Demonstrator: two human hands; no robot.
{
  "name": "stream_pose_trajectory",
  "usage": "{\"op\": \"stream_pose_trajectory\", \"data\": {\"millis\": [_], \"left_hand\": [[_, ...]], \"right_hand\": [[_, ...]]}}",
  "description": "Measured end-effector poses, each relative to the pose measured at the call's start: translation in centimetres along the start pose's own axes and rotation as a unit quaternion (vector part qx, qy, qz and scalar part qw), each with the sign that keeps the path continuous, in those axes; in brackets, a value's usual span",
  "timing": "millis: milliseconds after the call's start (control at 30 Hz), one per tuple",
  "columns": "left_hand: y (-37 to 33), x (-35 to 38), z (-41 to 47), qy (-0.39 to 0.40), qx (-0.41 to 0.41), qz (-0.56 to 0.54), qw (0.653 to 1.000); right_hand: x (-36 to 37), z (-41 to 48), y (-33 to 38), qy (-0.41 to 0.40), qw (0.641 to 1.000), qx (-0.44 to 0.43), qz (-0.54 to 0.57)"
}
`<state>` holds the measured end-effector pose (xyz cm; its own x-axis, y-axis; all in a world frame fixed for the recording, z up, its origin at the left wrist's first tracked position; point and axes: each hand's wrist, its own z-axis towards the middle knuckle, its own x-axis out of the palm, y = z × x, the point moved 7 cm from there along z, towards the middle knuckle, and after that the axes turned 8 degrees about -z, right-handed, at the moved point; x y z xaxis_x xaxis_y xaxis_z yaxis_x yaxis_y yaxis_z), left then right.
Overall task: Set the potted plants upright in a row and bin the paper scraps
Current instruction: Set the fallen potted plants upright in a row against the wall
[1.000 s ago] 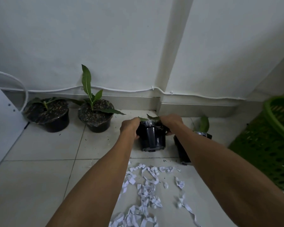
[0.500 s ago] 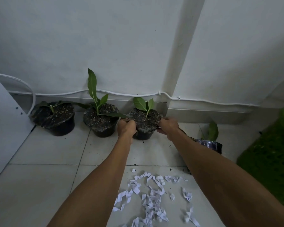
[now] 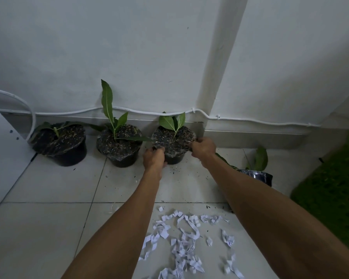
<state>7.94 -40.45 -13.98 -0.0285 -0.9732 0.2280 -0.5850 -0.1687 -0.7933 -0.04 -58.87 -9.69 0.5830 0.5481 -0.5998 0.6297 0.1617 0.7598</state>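
Three black potted plants stand upright along the wall: the left pot (image 3: 60, 143), the middle pot (image 3: 119, 146) with a tall leaf, and the third pot (image 3: 174, 141). My left hand (image 3: 154, 159) grips the third pot's left rim and my right hand (image 3: 203, 147) grips its right rim. A fourth pot (image 3: 257, 175) lies tipped on the floor to the right, partly hidden behind my right forearm. White paper scraps (image 3: 186, 242) are strewn over the tiles near me.
A green plastic basket (image 3: 334, 190) stands at the right edge. A white cable (image 3: 89, 111) runs along the wall above the skirting. A white panel (image 3: 2, 158) leans at the left. Soil crumbs dot the tiles in front of the third pot.
The third pot went from lying tipped in both hands to standing upright beside the middle pot near the wall. Both hands still hold its rim.
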Motion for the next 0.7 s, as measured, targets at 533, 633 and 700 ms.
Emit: {"op": "stream_pose_trajectory", "data": {"millis": [533, 633, 700], "left_hand": [[6.2, 11.3, -14.9, 0.157, -0.157, 0.285, 0.932], [7.1, 12.8, -15.2, 0.161, -0.159, 0.303, 0.926], [7.6, 13.2, -15.0, 0.148, -0.162, 0.304, 0.927]], "right_hand": [[-21.0, -3.9, -8.0, -0.151, 0.980, 0.009, -0.127], [-21.6, -3.3, -11.2, -0.086, 0.981, 0.119, -0.126], [-21.1, -3.3, -12.7, -0.013, 0.978, 0.182, -0.103]]}}
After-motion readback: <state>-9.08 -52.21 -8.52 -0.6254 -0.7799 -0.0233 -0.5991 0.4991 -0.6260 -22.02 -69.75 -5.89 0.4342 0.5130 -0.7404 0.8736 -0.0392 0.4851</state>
